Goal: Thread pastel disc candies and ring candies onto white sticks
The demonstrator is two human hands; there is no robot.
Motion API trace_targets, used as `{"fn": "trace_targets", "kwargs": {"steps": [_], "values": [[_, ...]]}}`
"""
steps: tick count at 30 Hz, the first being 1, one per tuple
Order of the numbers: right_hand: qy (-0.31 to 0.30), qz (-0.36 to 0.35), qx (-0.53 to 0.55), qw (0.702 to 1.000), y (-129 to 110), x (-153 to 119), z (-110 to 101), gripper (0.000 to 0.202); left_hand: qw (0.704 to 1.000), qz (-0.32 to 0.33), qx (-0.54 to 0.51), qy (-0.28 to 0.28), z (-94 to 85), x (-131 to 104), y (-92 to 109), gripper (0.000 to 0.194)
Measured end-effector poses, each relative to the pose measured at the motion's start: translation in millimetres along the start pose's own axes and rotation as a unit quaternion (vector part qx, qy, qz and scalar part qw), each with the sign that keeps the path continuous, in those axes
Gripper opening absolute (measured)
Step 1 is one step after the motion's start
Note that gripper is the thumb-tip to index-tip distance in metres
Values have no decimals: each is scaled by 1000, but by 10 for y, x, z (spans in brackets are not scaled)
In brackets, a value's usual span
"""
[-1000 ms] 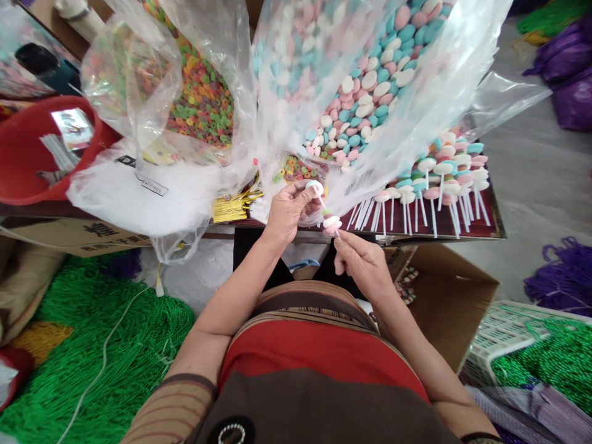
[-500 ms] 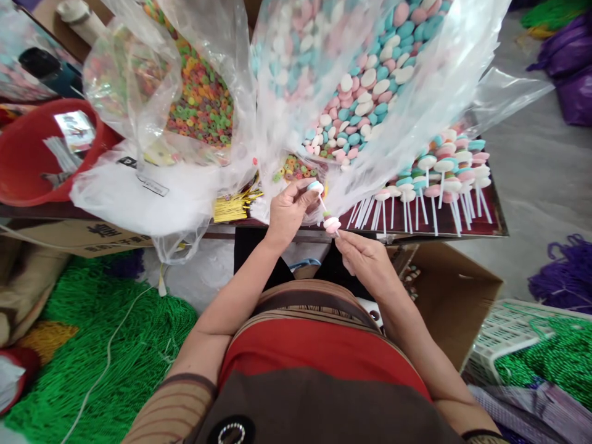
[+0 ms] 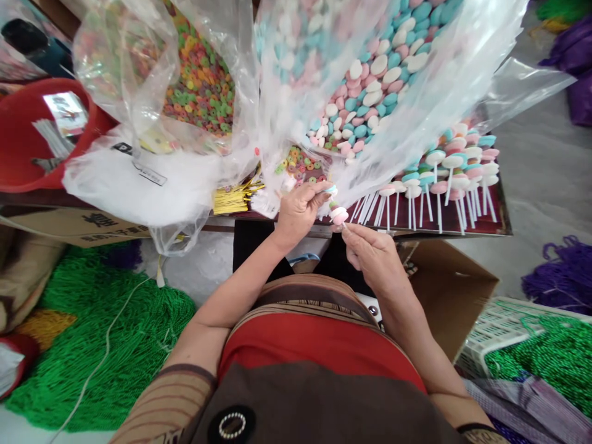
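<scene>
My right hand (image 3: 370, 246) pinches the lower part of a white stick that carries a stack of candies (image 3: 339, 215), pink and white with a green one above. Just up and to the left, my left hand (image 3: 300, 209) is closed on a blue-and-white candy (image 3: 330, 190) at the top of the same stick. Beyond my hands stands a clear bag of pink, white and blue candies (image 3: 370, 92), with small ring candies (image 3: 303, 163) at its mouth. Finished-looking candy sticks (image 3: 456, 163) lie in a pile on the table's right side.
Another bag of ring candies (image 3: 198, 92), yellow ties (image 3: 231, 200) and a red basin (image 3: 83, 148) are on the left. Below the table edge are a cardboard box (image 3: 451, 290), a white crate (image 3: 490, 333) and green strands (image 3: 106, 345).
Both hands appear slightly farther right in the view, still on the candy stick. The top candy now sits closer to the stack, and less bare stick shows between them.
</scene>
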State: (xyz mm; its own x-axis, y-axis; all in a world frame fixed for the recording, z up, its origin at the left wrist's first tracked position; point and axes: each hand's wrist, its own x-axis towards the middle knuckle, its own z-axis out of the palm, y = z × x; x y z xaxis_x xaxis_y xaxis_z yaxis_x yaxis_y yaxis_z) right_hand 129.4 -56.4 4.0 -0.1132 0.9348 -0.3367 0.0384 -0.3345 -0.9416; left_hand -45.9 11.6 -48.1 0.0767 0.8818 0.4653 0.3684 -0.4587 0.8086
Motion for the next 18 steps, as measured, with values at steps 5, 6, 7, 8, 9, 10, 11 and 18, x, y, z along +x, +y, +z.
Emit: {"fn": "trace_targets", "kwargs": {"steps": [5, 6, 7, 8, 9, 10, 11, 18], "values": [[40, -19, 14, 999, 142, 118, 45, 42, 998, 14, -16, -51, 181, -154, 130, 45], [42, -16, 27, 999, 165, 146, 43, 44, 998, 16, -21, -57, 182, -164, 147, 45], [44, -12, 47, 998, 180, 173, 34, 46, 998, 16, -25, -60, 163, -156, 156, 44], [50, -11, 70, 996, 185, 196, 18, 47, 998, 11, -26, -58, 122, -130, 153, 43], [58, -14, 95, 994, 180, 214, -3, 47, 998, 0, -24, -50, 64, -85, 137, 42], [69, -22, 118, 990, 167, 226, -26, 47, 999, -16, -15, -36, -5, -23, 107, 41], [80, -31, 135, 987, 149, 232, -49, 46, 999, -34, 3, -19, -79, 52, 63, 40], [85, -54, 154, 983, 88, 198, -72, 42, 941, -86, 299, -134, -267, 464, -300, 16]]}}
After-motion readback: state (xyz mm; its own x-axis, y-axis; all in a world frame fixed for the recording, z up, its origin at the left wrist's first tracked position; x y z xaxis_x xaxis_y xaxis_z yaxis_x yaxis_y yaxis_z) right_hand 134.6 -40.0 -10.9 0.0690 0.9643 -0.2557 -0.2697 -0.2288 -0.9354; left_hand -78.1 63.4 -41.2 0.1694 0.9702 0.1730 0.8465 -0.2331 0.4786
